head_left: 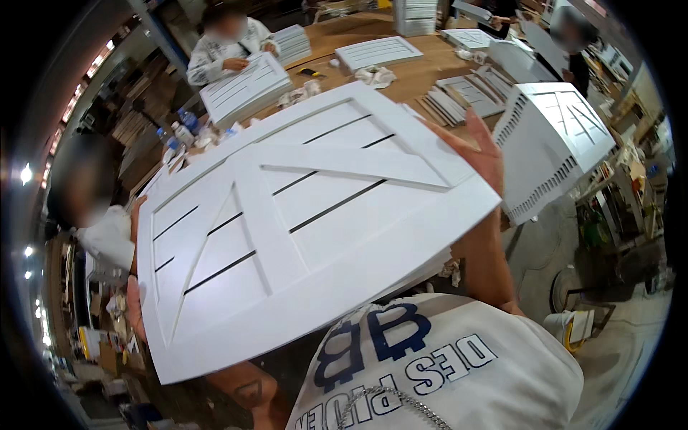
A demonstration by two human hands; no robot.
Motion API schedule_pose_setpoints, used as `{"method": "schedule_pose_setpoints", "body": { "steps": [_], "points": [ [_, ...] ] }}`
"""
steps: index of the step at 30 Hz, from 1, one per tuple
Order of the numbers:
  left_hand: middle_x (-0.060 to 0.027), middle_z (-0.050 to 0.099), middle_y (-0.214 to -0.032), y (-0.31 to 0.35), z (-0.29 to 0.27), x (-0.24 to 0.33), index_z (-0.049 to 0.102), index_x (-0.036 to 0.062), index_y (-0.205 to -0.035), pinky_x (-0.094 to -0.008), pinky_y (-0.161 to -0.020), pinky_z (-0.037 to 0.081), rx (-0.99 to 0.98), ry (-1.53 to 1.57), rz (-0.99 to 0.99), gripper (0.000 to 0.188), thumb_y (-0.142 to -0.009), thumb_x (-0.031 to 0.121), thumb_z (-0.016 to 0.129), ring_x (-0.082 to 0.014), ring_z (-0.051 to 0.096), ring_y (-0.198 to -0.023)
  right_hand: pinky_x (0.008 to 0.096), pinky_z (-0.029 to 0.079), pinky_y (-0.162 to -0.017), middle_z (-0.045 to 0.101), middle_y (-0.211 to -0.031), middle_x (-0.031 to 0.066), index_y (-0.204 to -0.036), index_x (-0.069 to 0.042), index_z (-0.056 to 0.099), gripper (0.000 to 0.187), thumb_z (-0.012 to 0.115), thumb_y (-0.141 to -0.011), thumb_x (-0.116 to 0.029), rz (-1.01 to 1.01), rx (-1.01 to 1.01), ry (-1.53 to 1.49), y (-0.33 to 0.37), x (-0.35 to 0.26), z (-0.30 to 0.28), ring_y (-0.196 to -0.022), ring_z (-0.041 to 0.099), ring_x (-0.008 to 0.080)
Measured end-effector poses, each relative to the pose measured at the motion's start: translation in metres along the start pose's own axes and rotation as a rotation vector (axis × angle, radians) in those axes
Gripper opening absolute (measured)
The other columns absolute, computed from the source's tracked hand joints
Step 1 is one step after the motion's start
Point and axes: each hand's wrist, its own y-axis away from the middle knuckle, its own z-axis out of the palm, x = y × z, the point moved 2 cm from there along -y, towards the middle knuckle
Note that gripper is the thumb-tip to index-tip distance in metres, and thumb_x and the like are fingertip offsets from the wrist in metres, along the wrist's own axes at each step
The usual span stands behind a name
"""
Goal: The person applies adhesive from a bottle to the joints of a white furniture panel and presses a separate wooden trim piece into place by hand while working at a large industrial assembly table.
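A large white door panel (344, 258) with a raised frame, slanted trim boards and dark slots is held tilted in front of me, across the middle of the head view. My left hand (135, 308) grips its left edge; only some fingers show, and the rest is behind the panel. At the far right edge, my right hand (479, 152) supports the panel with the thumb raised and the other fingers hidden underneath. Below the panel, edges of more white panels (423, 276) show in a stack.
A brown worktable (330, 36) beyond holds white panels (380, 51), crumpled rags (374, 77) and a yellow-black knife (310, 72). A tall panel stack (548, 158) stands right. One co-worker (229, 43) handles panels across the table; another person's sleeve (107, 236) is at left.
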Motion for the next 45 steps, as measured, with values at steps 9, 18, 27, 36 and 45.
{"method": "schedule_pose_setpoints", "body": {
  "steps": [9, 18, 27, 36, 45],
  "points": [
    [-0.0266, 0.070, -0.108, 0.020, 0.013, -0.005, 0.067, -0.0090, -0.111, -0.0427, -0.077, 0.063, 0.480, -0.486, 0.440, 0.031, -0.095, 0.016, 0.057, -0.0298, 0.072, -0.092, 0.0461, 0.049, -0.103, 0.053, -0.137, 0.0314, -0.142, 0.010, 0.041, 0.063, 0.043, -0.102, -0.039, -0.329, 0.116, 0.545, 0.031, -0.021, -0.009, -0.119, 0.062, 0.0346],
    [-0.0255, 0.070, -0.108, 0.021, 0.064, -0.021, 0.063, -0.0103, -0.114, -0.0365, -0.074, 0.063, 0.317, -0.051, 0.357, 0.029, -0.096, 0.012, 0.058, -0.0283, 0.073, -0.088, 0.0459, 0.048, -0.104, 0.052, -0.138, 0.0307, -0.142, 0.007, 0.042, 0.057, 0.040, -0.104, -0.035, -0.774, 0.632, 1.422, 0.081, -0.064, -0.097, -0.121, 0.060, 0.0341],
    [-0.0252, 0.067, -0.116, 0.028, 0.033, -0.019, 0.055, -0.0099, -0.127, -0.0406, -0.083, 0.062, 0.319, -0.065, 0.341, 0.042, -0.096, 0.018, 0.054, -0.0307, 0.072, -0.096, 0.0460, 0.047, -0.106, 0.051, -0.139, 0.0301, -0.143, 0.007, 0.041, 0.058, 0.040, -0.104, -0.036, -0.615, 0.979, 1.462, 0.183, -0.087, -0.171, -0.122, 0.058, 0.0343],
    [-0.0262, 0.068, -0.114, 0.013, 0.028, -0.075, 0.057, -0.0101, -0.126, -0.0418, -0.082, 0.062, 0.428, -0.120, 0.210, 0.041, -0.096, 0.018, 0.054, -0.0320, 0.072, -0.094, 0.0461, 0.046, -0.107, 0.050, -0.140, 0.0294, -0.143, 0.006, 0.041, 0.059, 0.039, -0.104, -0.038, -0.409, 1.297, 1.334, 0.324, -0.093, -0.227, -0.124, 0.057, 0.0344],
    [-0.0273, 0.068, -0.113, -0.071, 0.109, -0.187, 0.058, -0.0103, -0.124, -0.0430, -0.080, 0.062, 0.274, -0.104, -0.039, 0.040, -0.096, 0.018, 0.054, -0.0333, 0.073, -0.092, 0.0463, 0.045, -0.108, 0.050, -0.141, 0.0288, -0.144, 0.006, 0.040, 0.060, 0.038, -0.104, -0.039, -0.396, 1.334, 1.223, 0.382, -0.144, -0.238, -0.125, 0.055, 0.0346]
  ]
}}
